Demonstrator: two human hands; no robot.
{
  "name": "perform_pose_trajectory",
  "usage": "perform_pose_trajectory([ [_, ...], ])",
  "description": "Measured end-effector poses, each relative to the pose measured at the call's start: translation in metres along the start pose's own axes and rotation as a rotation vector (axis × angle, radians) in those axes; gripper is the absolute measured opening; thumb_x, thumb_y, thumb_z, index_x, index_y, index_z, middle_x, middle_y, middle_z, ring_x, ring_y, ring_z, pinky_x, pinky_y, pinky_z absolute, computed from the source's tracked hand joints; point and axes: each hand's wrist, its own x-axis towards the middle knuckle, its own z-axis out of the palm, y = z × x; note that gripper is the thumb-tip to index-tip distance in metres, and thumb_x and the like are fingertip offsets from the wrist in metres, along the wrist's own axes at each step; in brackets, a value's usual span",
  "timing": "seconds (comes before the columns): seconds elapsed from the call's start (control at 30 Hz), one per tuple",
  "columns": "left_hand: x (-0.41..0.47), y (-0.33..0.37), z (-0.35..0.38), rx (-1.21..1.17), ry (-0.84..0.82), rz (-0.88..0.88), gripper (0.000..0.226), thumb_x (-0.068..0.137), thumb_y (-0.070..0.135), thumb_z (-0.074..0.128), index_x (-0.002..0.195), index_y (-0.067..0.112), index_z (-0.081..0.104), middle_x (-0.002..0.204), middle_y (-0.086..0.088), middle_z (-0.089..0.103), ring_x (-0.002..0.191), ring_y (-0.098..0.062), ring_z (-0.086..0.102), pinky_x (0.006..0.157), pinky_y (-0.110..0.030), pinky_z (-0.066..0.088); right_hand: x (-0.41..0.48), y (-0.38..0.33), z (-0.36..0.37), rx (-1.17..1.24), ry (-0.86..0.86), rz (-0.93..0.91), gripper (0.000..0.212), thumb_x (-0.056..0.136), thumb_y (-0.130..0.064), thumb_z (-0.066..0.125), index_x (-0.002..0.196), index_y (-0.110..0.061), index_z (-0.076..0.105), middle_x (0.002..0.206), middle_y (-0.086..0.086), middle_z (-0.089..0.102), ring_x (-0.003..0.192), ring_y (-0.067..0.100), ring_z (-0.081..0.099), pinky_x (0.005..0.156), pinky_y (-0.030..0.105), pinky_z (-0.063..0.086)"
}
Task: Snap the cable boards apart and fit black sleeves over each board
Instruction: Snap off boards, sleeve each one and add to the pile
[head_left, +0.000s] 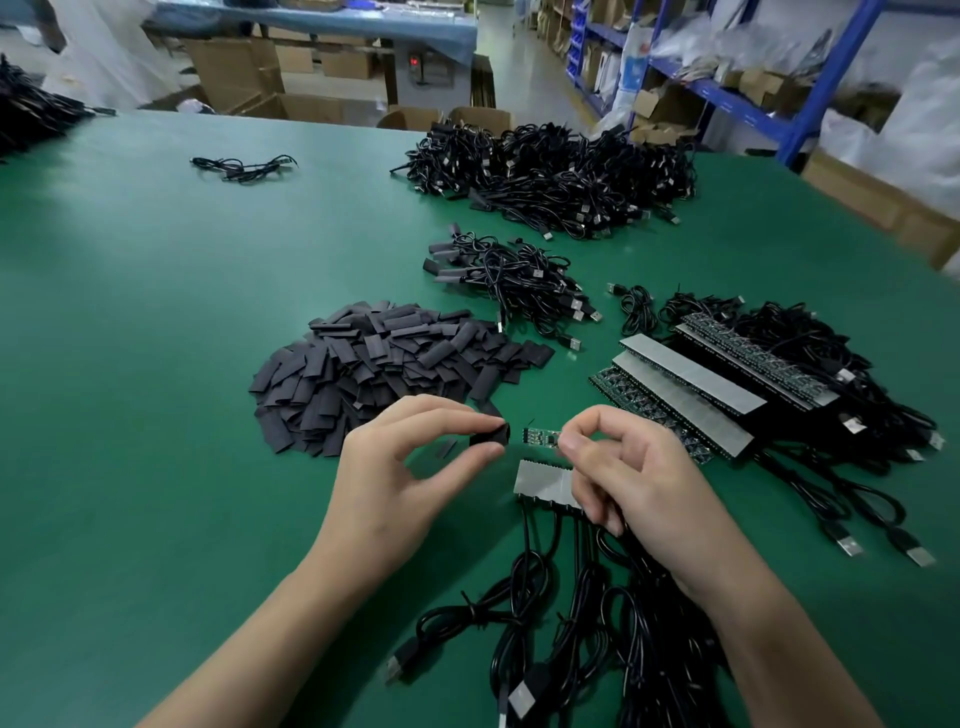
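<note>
My left hand (410, 457) pinches a short black sleeve (491, 435) between thumb and forefinger, its open end facing right. My right hand (618, 467) pinches a small single board (540, 436) by its right end, its free tip a short gap from the sleeve. Under my right hand lies a strip of joined boards (543, 480) with black USB cables (524, 582) trailing toward me. A heap of loose black sleeves (384, 364) sits just beyond my left hand.
Long panels of unsnapped boards (691, 384) with cables lie at the right. A small bundle of sleeved cables (514, 283) and a large cable pile (550, 176) lie farther back on the green table (156, 364). Shelving and cardboard boxes stand beyond the table's edge.
</note>
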Motion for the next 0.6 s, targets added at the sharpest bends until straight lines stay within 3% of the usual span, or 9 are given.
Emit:
perform_pose_trajectory([
  [0.1,-0.003,-0.005,0.001,-0.022,-0.006,-0.004,0.018,0.083,0.026,0.079,0.098,0.019,0.082,0.100,0.013,0.075,0.101,-0.007,0.069,0.087,-0.010,0.045,-0.001,0.000,0.002,-0.076,0.022,-0.045,0.022,0.102,-0.032,0.062,0.082,-0.023,0.064,0.055,0.002,0.059,0.048,0.016,0.042,0.049,0.028,0.037],
  [0.37,-0.005,-0.013,0.003,-0.011,-0.023,0.025,0.017,0.084,0.026,0.080,0.099,0.019,0.082,0.099,0.012,0.075,0.097,-0.010,0.070,0.084,-0.020,0.051,-0.004,0.000,0.008,-0.151,0.042,-0.050,0.029,0.089,-0.051,0.060,0.083,-0.023,0.063,0.055,0.003,0.059,0.052,0.019,0.046,0.053,0.038,0.041],
  [0.6,-0.007,-0.014,0.004,0.029,0.000,0.080,0.016,0.084,0.025,0.082,0.098,0.018,0.082,0.099,0.010,0.073,0.096,-0.010,0.070,0.086,-0.032,0.056,-0.002,0.002,0.009,-0.090,0.049,-0.032,0.026,0.095,-0.041,0.064,0.081,-0.018,0.063,0.054,0.003,0.059,0.048,0.019,0.043,0.049,0.035,0.039],
])
